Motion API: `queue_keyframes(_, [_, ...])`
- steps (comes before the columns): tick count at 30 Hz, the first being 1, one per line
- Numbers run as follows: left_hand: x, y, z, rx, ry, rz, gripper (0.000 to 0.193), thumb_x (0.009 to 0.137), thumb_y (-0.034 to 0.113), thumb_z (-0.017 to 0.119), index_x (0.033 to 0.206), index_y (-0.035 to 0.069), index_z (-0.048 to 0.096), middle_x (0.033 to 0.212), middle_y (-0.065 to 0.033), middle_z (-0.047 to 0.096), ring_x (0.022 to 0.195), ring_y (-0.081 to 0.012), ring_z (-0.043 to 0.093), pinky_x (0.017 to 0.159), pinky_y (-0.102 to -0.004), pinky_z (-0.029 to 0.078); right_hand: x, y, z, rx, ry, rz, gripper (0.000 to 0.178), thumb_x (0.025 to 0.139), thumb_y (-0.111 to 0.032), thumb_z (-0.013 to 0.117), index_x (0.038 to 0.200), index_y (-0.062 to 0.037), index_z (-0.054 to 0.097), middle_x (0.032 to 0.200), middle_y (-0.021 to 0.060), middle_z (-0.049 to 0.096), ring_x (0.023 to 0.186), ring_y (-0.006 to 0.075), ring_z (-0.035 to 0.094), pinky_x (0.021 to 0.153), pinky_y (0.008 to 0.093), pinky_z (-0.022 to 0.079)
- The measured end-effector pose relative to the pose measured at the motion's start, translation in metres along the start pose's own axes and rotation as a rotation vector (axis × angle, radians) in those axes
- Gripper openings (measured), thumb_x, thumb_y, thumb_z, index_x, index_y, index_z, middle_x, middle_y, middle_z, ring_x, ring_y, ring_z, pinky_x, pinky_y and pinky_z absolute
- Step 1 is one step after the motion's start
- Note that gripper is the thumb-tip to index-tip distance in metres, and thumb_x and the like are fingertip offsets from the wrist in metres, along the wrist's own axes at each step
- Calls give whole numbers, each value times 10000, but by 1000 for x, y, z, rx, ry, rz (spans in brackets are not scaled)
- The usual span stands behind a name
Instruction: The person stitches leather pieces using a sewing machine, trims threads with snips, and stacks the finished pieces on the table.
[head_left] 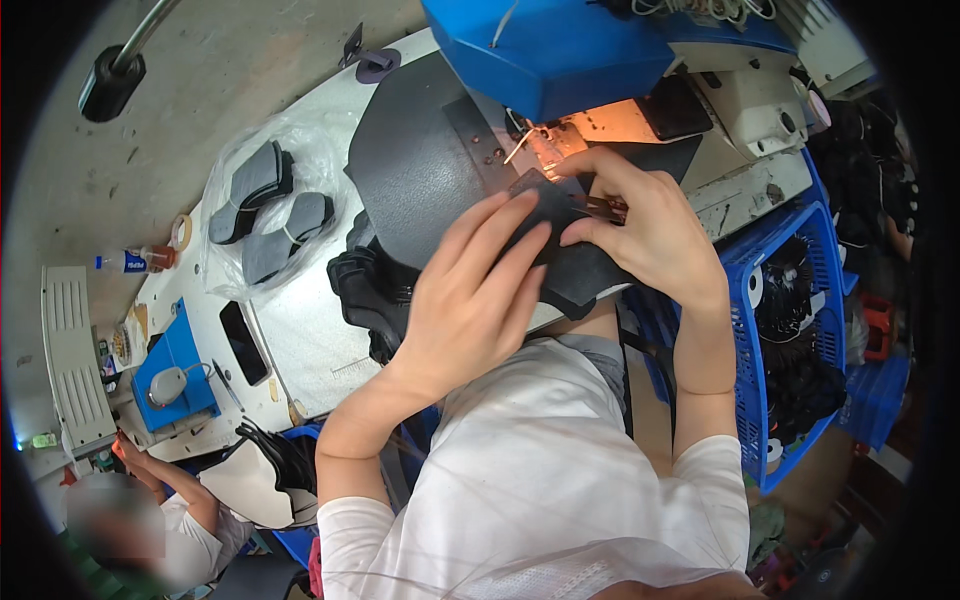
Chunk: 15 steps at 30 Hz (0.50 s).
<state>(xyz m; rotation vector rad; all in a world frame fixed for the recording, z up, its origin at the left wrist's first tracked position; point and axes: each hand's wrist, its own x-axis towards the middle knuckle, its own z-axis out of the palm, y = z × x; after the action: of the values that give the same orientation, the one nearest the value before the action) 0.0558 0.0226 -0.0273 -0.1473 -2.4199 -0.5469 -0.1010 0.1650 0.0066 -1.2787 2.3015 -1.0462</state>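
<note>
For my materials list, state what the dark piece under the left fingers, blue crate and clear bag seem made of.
Dark piece: leather or synthetic, can't tell which; smooth, low sheen. Blue crate: likely plastic, satin; moulded slots show. Clear bag: probably plastic film, glossy; wrinkles catch light.

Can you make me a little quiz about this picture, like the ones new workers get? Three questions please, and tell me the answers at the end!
1. True or false: the fingers of the left hand lie over dark material.
2. Which hand is nearer the big blue basket of black items?
A) the left hand
B) the right hand
C) both equally near
3. Fill in the gap: on the table, the grey bundles lie in a clear ______ bag.

Key: 1. True. 2. B. 3. plastic.
</note>
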Motion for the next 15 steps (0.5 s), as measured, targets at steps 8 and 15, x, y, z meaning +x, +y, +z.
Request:
queue_keyframes(8, [36,-1,14,119,-221,-163,374,859,100,653,1181,-77,586,1270,-191,569,1174,-368,539,979,-424,465,13,25,11,-255,141,-266,296,839,-127,687,1115,-19,677,927,192,691,864,362,655,745,418,522])
queue_keyframes(15, [46,-29,17,229,-155,-132,264,874,91,642,1120,-2,650,1208,-173,616,1121,-342,578,928,-416,490,30,19,27,-293,223,-64,150,828,-133,659,865,12,651,777,188,671,785,350,675,700,441,545])
